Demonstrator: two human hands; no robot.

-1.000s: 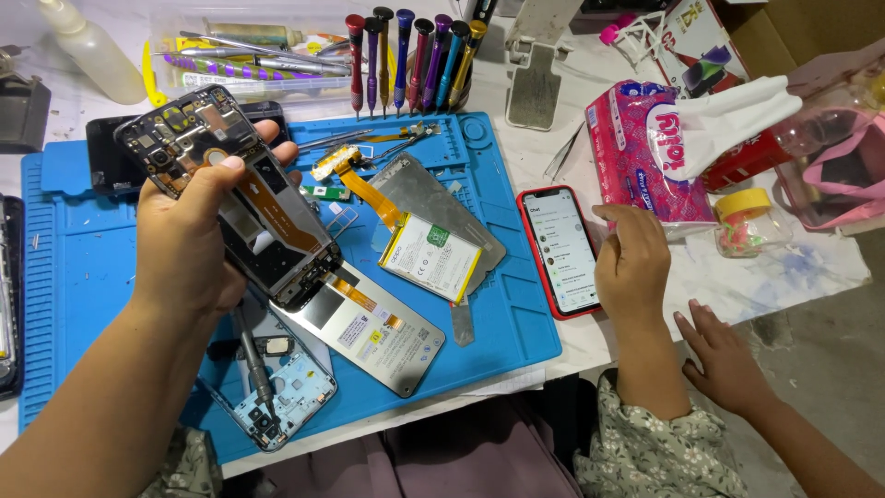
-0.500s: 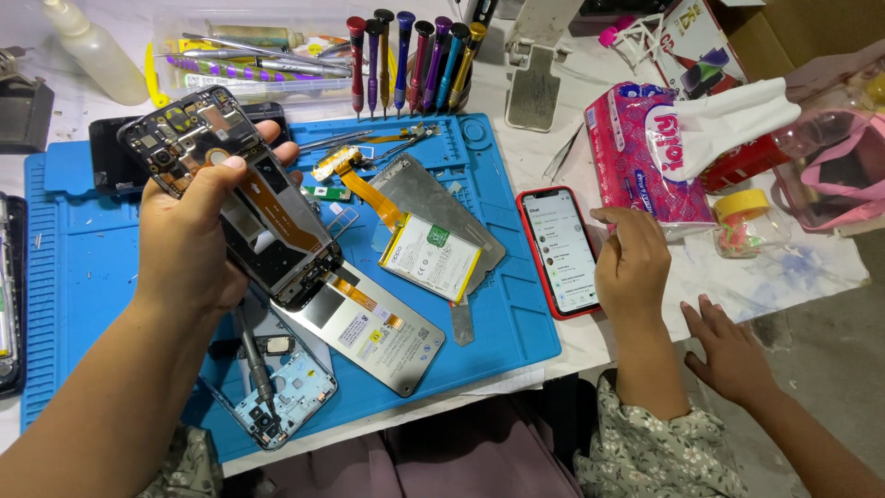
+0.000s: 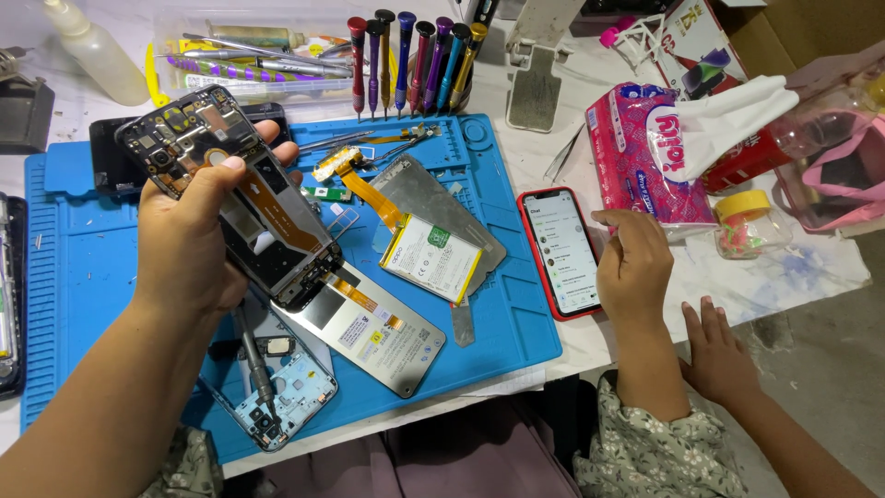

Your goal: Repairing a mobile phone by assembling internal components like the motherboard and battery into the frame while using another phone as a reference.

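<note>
The opened phone body [image 3: 230,194] was held up over the left part of the blue mat [image 3: 83,277], gripped along its edges by the left hand [image 3: 184,249]. The right hand [image 3: 636,267] was loosely curled, gripping nothing, a fingertip at the red-cased phone [image 3: 558,249] on the right. Another person's hand [image 3: 719,360] was laid nearer. Inspection of the exposed boards seemed in hand; care for the orange flex would be called for next.

A grey floral sleeve [image 3: 659,452] is worn behind the right hand [image 3: 634,267], right of the blue mat [image 3: 83,277]; the forearm behind the left hand [image 3: 184,244] is left bare.
</note>
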